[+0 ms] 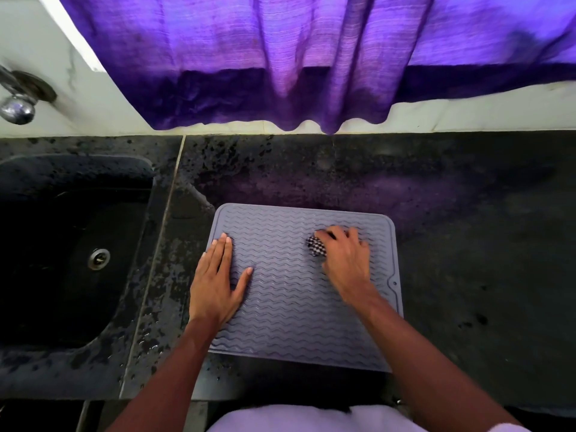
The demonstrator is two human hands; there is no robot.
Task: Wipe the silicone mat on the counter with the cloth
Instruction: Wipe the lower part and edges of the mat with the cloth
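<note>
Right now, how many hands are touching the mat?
2. The left hand lies flat on the mat's left edge; the right hand presses the cloth near its far right.

Two bare forearms, no sleeves, no watch or rings visible, left hand [218, 285], right hand [346, 260], short trimmed fingernails, pale lavender garment [293, 419] at the torso
</note>
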